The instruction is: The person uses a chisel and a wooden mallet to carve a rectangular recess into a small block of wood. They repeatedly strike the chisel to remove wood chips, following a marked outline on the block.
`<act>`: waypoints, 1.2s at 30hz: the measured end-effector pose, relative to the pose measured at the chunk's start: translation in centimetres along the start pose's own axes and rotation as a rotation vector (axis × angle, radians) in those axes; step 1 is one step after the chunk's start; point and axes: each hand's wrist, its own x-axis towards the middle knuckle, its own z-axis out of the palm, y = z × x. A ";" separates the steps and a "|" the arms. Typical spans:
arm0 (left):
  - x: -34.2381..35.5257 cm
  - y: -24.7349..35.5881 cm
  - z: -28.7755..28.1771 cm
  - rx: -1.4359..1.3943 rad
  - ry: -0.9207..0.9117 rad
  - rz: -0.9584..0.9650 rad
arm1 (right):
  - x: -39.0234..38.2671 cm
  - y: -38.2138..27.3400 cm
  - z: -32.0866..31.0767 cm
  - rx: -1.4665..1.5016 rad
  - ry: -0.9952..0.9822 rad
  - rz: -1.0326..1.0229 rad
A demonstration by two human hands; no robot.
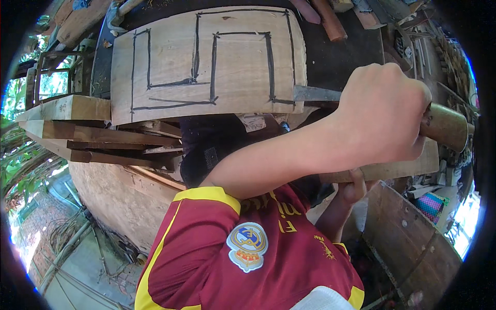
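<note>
My left hand [385, 111] is closed in a fist round the wooden handle [445, 128] of a chisel, its arm reaching across my body to the right. The flat metal blade [318, 94] of the chisel points left, its end at the right edge of a pale wooden board [240, 67]. Straight black lines are drawn on that board in a stepped, angular outline. Lower down, partly behind my left forearm, my right hand [354, 190] grips a second pale wooden piece [405, 168]. Its thumb shows against the wood; the other fingers are mostly hidden.
The marked board lies on a dark surface [343, 59]. Stacked wooden beams [90, 132] jut out at the left. Reddish-brown rods [329, 23] lie at the top right. A large wooden panel [408, 232] stands at the lower right, near a colourful woven item [431, 206].
</note>
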 end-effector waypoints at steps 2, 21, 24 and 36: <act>-0.1 -0.1 0.0 -0.008 -0.017 -0.007 | 0.0 -0.1 0.3 -0.010 0.027 -0.008; -0.8 -0.6 0.6 0.004 0.097 0.100 | 12.1 -11.1 -6.6 -0.489 0.221 -0.827; -0.9 -0.8 0.6 -0.002 0.114 0.109 | 13.5 -12.9 -9.1 -0.994 0.312 -1.109; -0.7 -0.7 0.2 0.037 0.051 0.064 | 12.5 -10.9 -4.9 -0.765 0.204 -0.644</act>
